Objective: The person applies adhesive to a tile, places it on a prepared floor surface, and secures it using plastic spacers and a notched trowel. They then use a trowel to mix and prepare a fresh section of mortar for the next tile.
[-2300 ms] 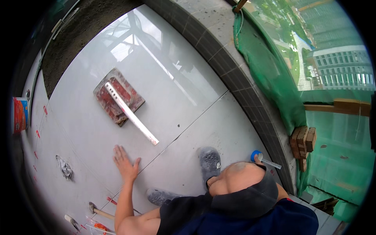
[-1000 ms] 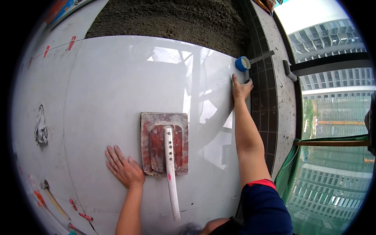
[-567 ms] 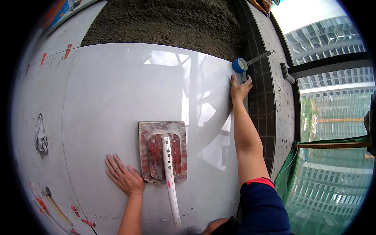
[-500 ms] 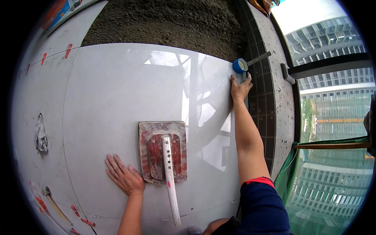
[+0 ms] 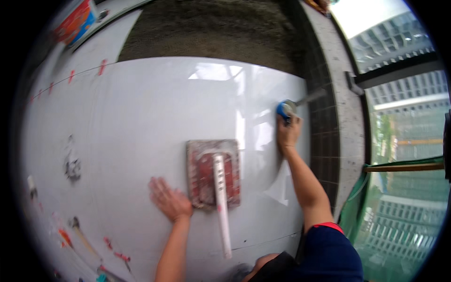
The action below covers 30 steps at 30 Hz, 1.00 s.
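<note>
My left hand (image 5: 171,199) lies flat on a large glossy pale tile (image 5: 136,122), fingers spread. Near the tile's right side, my right hand (image 5: 288,134) is closed round a blue tape measure (image 5: 283,109), whose blade (image 5: 314,96) sticks out rightward over the dark tiled strip. Between my hands rests a rectangular float-like tool (image 5: 193,183) with a worn red and grey base and a long pale handle (image 5: 221,207). Neither hand touches it. Motion blurs the view a little.
Dark, rough mortar (image 5: 211,33) lies beyond the tile's far edge. Red levelling wedges (image 5: 102,66) line a joint at far left. A hammer (image 5: 87,240) and a crumpled grey rag (image 5: 72,168) lie on the left. Windows (image 5: 404,127) stand beyond the speckled ledge (image 5: 350,127) at right.
My right hand has taken hold of the tape measure and drawn it nearer, away from the tile's far corner. The whole view has shifted; my left hand stays flat on the tile.
</note>
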Motion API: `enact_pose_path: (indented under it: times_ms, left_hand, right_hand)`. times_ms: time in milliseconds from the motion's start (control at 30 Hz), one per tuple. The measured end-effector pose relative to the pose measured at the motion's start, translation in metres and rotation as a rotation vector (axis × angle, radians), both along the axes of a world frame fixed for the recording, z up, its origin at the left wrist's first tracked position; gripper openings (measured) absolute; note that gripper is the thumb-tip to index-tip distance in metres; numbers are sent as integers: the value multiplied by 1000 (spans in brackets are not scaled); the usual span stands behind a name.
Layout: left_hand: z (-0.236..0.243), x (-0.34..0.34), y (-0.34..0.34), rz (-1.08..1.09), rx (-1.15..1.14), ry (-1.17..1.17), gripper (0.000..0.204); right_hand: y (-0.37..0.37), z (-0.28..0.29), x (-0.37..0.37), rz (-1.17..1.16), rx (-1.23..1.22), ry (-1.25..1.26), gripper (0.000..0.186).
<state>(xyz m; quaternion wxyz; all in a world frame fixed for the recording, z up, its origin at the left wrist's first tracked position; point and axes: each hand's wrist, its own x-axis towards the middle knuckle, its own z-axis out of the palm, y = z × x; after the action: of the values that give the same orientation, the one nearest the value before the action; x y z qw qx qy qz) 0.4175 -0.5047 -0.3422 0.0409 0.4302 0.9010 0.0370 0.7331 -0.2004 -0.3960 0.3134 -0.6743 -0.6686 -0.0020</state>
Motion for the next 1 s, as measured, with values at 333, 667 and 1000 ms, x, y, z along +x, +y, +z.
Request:
enact_pose_path:
  times_ms: [333,667,1000]
  left_hand:
    - [27,12,3,-118,207,-312,69]
    - [58,-49,25,-384,-359,-598,59]
    - [180,-345,-229,-348,42,-482,49]
  right_hand:
    - [-185,24,146,150,-234,139,51]
    - [-575,97,116,-422,-1049,661,50]
    - [-563,91,93,-457,-1276,855,55]
